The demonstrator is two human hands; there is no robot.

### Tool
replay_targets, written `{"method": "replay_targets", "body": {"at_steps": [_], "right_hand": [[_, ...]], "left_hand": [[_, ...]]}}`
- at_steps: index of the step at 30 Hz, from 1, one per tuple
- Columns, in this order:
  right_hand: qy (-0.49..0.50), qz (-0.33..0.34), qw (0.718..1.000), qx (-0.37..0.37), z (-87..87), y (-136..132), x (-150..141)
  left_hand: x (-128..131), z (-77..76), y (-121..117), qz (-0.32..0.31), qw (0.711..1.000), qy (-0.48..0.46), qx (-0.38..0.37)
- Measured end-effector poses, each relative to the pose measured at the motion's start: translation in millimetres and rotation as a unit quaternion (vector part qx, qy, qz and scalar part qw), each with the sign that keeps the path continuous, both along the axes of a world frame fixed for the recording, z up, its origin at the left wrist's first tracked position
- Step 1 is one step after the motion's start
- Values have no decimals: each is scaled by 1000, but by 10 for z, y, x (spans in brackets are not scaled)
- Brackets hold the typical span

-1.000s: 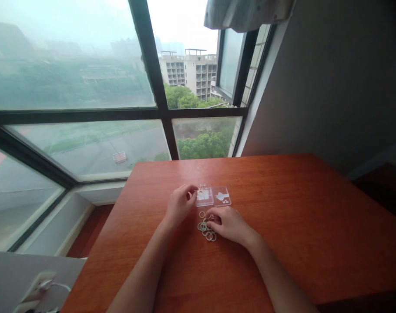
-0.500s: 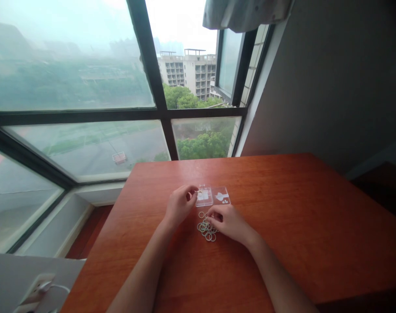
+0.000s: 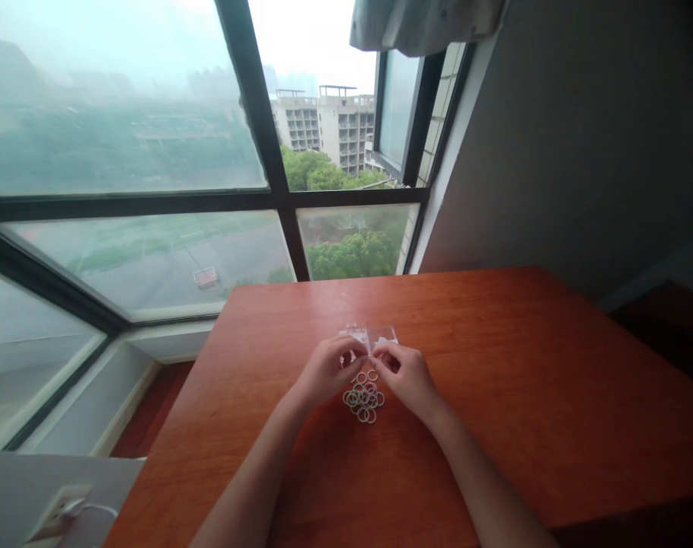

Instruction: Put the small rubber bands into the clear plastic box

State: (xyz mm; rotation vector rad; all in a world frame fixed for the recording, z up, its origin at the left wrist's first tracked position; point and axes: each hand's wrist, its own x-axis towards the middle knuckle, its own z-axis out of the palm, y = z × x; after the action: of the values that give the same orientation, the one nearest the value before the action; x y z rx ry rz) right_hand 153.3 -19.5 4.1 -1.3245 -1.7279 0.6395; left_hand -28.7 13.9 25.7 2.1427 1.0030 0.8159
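Note:
My left hand (image 3: pixel 335 367) is closed in a pinch, its fingertips touching those of my right hand (image 3: pixel 402 374), which pinches too. Something tiny and pale shows between the fingertips, too small to make out. Just below them on the table lies a pile of small thin rings (image 3: pixel 365 399), mostly pale, with a few greenish and pinkish ones. A clear plastic box (image 3: pixel 355 333) lies open behind the fingers, its hinged lid (image 3: pixel 390 335) laid flat on the right with a white print on it. My hands hide the near part of both.
The reddish-brown wooden table (image 3: pixel 523 380) stretches around my hands. Past its far edge is a dark-framed window (image 3: pixel 286 199), one pane swung outward. A grey wall (image 3: pixel 552 152) rises at the right; a wall socket with a plug (image 3: pixel 72 506) is at lower left.
My left hand has moved right and slightly down, away from the clear box. My right hand has lifted from the ring pile, and the fingertips of both now meet in front of the box.

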Motion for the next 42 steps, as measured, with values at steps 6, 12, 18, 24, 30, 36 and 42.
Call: {"method": "replay_targets", "body": {"at_steps": [6,12,18,24,30,36,42], "right_hand": [[-34,-8,999,-7,-51,0,-21],[-107,19,994,-28,-89,-18,-97],[-171,28,984,-39,-81,-52,-192],[-208,13,976,-54,-51,-51,-235],[-222,26,971,-78,5,-53,-266],[-221,34,971,-82,4,-57,-268],[-178,35,982,-56,-71,-38,-252]], "left_hand": [[-82,-128,142,163,985,-14,49],[-204,-243,259,237,969,34,68],[-171,-238,258,233,970,41,63],[-183,-227,250,230,970,42,60],[-177,-202,237,221,971,56,71],[-184,-193,231,220,972,52,68],[-174,-188,211,208,975,48,67]]}}
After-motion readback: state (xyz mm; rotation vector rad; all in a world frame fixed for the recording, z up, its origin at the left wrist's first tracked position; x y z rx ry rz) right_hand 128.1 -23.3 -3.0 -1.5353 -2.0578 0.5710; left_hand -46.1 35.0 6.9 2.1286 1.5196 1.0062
